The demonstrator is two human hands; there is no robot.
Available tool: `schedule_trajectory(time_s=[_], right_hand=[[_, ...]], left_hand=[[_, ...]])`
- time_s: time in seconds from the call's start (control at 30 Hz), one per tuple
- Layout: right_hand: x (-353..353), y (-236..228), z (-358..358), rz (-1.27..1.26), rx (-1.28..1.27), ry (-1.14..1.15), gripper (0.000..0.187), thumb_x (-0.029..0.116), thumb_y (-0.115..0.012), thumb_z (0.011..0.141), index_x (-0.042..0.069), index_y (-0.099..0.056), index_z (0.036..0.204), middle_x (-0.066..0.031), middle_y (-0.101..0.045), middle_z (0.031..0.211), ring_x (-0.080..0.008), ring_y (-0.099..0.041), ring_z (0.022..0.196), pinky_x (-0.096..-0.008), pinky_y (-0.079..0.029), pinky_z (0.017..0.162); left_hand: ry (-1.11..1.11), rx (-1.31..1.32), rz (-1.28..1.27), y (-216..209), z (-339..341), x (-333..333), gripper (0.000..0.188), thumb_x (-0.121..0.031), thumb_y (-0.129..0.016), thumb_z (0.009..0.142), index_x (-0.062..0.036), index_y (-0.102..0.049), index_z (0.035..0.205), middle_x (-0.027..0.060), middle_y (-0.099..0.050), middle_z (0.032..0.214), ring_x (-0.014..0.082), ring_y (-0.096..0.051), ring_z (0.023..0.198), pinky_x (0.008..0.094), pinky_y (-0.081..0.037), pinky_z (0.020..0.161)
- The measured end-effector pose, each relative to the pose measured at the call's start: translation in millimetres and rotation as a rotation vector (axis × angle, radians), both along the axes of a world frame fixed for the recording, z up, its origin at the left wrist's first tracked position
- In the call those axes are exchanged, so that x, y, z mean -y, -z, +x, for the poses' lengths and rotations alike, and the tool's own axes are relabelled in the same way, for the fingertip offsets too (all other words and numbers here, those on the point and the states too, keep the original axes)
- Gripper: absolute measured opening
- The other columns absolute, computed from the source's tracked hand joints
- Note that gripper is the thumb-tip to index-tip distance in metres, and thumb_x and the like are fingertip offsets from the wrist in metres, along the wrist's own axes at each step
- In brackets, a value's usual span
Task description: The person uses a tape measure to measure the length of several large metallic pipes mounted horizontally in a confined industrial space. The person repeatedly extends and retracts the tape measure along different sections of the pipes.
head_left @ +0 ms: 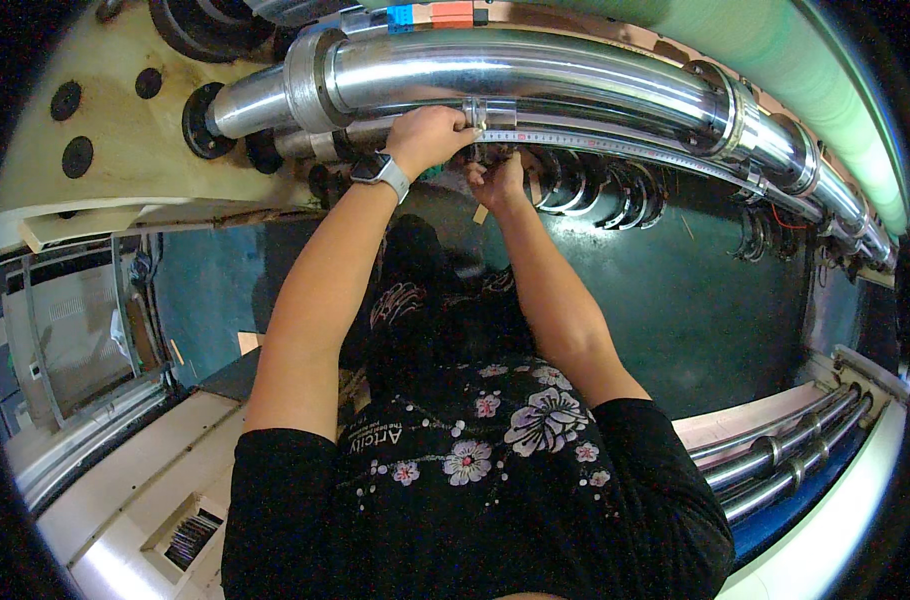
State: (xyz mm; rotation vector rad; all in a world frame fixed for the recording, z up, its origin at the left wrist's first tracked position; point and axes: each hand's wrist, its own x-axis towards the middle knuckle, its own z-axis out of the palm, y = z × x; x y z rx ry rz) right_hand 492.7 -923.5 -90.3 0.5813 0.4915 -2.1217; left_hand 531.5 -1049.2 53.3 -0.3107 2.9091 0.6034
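Note:
My left hand [430, 138], with a grey-banded watch [377, 171] on its wrist, is closed in a pinch against a small metal fitting at the left end of a white measuring scale [595, 143]. What the fingertips hold, if anything, is too small to make out. Just below the scale, my right hand [499, 183] reaches up with its fingers curled in under the same spot. Its fingertips are partly hidden among small metal parts. Above both hands runs a thick, shiny steel roller [525, 75] with a wide collar [313, 80] at its left.
Several dark curved metal rings [630, 195] hang below the scale to the right. A pale green roller [860, 110] lies behind the steel one. A cream machine side wall [105, 130] stands left. Steel shafts [785, 455] rest at lower right.

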Motion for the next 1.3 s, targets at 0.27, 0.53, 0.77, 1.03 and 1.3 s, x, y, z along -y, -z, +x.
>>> schedule_trajectory(time_s=[0.27, 0.53, 0.77, 1.03, 1.3], right_hand=[[0.8, -9.9, 2.0, 0.05, 0.003, -0.012, 0.051, 0.046, -0.015, 0.086, 0.004, -0.044, 0.093, -0.0076, -0.043, 0.069, -0.0173, -0.036, 0.049, -0.0278, -0.028, 0.038], [1.7, -0.9, -0.9, 0.057, 0.009, -0.009, 0.051, 0.043, -0.014, 0.086, 0.003, -0.045, 0.093, -0.0099, -0.044, 0.069, -0.0179, -0.038, 0.049, -0.0278, -0.029, 0.038], [-6.2, -20.7, 2.3, 0.307, -0.135, -0.136, 0.038, 0.037, -0.023, 0.089, 0.008, -0.047, 0.092, -0.0072, -0.05, 0.078, -0.0162, -0.04, 0.057, -0.0244, -0.028, 0.041], [-141.5, -63.1, 19.8, 0.719, -1.613, -1.42, 0.023, 0.024, -0.049, 0.082, 0.003, -0.055, 0.086, -0.0198, -0.056, 0.078, -0.0344, -0.055, 0.079, -0.0407, -0.042, 0.065], [-91.2, -133.7, -35.3, 1.157, -1.961, -1.032, 0.025, 0.03, -0.043, 0.085, 0.011, -0.057, 0.095, -0.0171, -0.059, 0.082, -0.0351, -0.056, 0.079, -0.0424, -0.044, 0.065]], left_hand=[[-0.004, 0.024, 0.009, -5.9, -0.5, 0.1, 0.038, -0.048, -0.051, 0.075, -0.011, -0.061, 0.073, 0.0132, -0.059, 0.071, 0.0313, -0.057, 0.069, 0.0421, -0.044, 0.059], [-0.005, 0.041, 0.013, -1.9, -4.0, 0.7, 0.041, -0.049, -0.05, 0.076, -0.0095, -0.06, 0.073, 0.0144, -0.059, 0.073, 0.0326, -0.057, 0.07, 0.0422, -0.044, 0.061], [0.022, -0.017, 0.029, 4.5, 1.4, 3.4, 0.037, -0.045, -0.051, 0.077, -0.0086, -0.059, 0.073, 0.0151, -0.057, 0.068, 0.0321, -0.056, 0.066, 0.0421, -0.043, 0.059], [0.127, 0.248, 0.231, 35.0, 54.9, -23.0, 0.045, -0.05, -0.054, 0.075, -0.005, -0.057, 0.069, 0.0139, -0.056, 0.065, 0.029, -0.054, 0.06, 0.0392, -0.041, 0.054], [0.057, 0.571, 0.034, 100.9, 128.3, -38.0, 0.056, -0.053, -0.054, 0.073, -0.0016, -0.06, 0.093, 0.0198, -0.059, 0.092, 0.0352, -0.057, 0.085, 0.0423, -0.046, 0.073]])
